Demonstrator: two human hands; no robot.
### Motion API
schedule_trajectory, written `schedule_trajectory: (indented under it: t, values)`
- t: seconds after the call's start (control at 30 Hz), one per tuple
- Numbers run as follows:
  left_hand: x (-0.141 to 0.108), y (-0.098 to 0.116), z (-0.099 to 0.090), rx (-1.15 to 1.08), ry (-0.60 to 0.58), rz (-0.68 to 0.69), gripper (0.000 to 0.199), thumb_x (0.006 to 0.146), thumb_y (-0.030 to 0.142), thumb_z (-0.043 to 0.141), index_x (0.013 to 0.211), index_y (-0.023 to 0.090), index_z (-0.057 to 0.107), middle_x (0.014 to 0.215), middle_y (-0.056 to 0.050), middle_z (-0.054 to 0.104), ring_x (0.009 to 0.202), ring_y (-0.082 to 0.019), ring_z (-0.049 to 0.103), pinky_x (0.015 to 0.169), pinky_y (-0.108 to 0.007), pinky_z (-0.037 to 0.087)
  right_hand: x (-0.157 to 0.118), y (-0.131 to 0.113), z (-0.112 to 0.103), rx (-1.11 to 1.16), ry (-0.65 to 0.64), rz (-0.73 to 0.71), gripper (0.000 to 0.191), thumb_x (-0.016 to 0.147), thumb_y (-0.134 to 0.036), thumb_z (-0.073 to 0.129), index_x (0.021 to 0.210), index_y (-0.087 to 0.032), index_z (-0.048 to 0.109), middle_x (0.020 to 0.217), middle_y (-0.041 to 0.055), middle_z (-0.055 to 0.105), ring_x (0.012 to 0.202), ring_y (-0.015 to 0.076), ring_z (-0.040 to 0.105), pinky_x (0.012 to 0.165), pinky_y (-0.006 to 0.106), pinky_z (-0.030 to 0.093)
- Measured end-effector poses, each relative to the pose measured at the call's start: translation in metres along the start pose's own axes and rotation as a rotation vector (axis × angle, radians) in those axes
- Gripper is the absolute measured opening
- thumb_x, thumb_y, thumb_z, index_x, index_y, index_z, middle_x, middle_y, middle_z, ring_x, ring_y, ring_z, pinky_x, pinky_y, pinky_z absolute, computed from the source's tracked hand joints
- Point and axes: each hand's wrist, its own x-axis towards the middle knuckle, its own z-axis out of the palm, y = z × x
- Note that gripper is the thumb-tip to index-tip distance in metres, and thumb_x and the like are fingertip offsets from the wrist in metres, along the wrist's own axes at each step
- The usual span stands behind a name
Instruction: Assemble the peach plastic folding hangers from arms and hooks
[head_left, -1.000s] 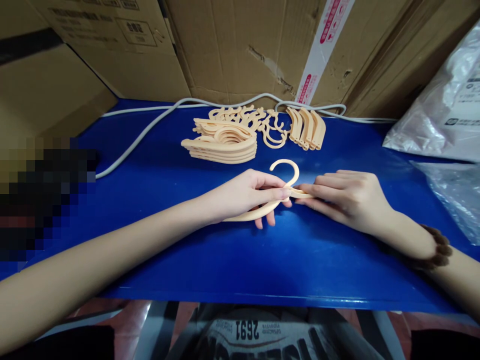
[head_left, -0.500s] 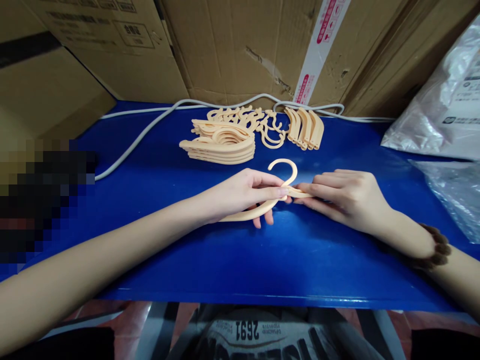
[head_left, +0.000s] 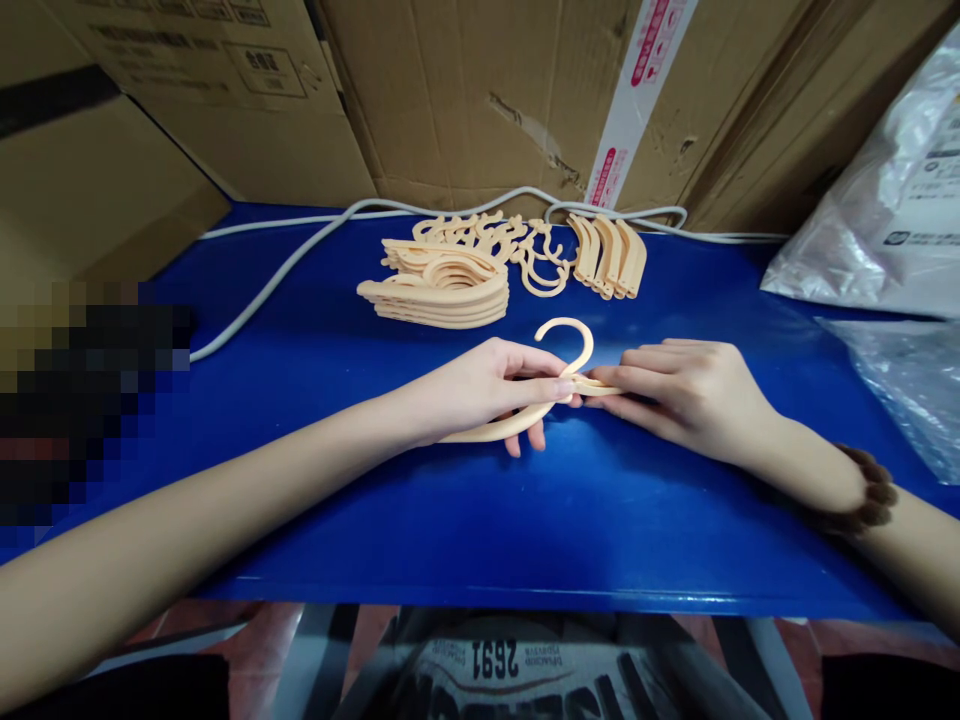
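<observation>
A cream plastic clothes hanger [head_left: 517, 426] is held between my two hands just above the blue table. Its hook curves up and away from me, and one arm of it runs left beneath my left hand [head_left: 501, 385]. That hand pinches the hanger at the base of the hook, thumb on top, with other fingertips showing below. My right hand [head_left: 686, 393] has its fingers closed on the hanger's right arm, most of which they cover. How the pieces meet at the middle is partly hidden by my fingers.
Behind my hands lie a stack of folded hangers [head_left: 442, 300], loose hooks [head_left: 544, 272] and several curved arm pieces [head_left: 611, 258]. A white cable [head_left: 292, 262] runs along the back, before cardboard boxes [head_left: 480, 100]. Plastic bags [head_left: 877, 230] lie at the right.
</observation>
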Motion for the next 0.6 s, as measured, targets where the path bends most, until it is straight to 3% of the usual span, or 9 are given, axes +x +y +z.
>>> schedule_trajectory:
  t: [0.6]
  values:
    - [0.0005, -0.0075, 0.0033, 0.104, -0.008, 0.004, 0.028, 0.093, 0.037, 0.063, 0.1, 0.011, 0.066, 0.06, -0.001, 0.064, 0.052, -0.011, 0.064, 0.046, -0.016, 0.052, 0.0021, -0.0003, 0.0074, 0.074, -0.049, -0.006, 0.034, 0.102, -0.04, 0.047, 0.098, -0.019, 0.073, 0.076, 0.0016, 0.07, 0.063, 0.0137, 0.061, 0.059, 0.027, 0.037]
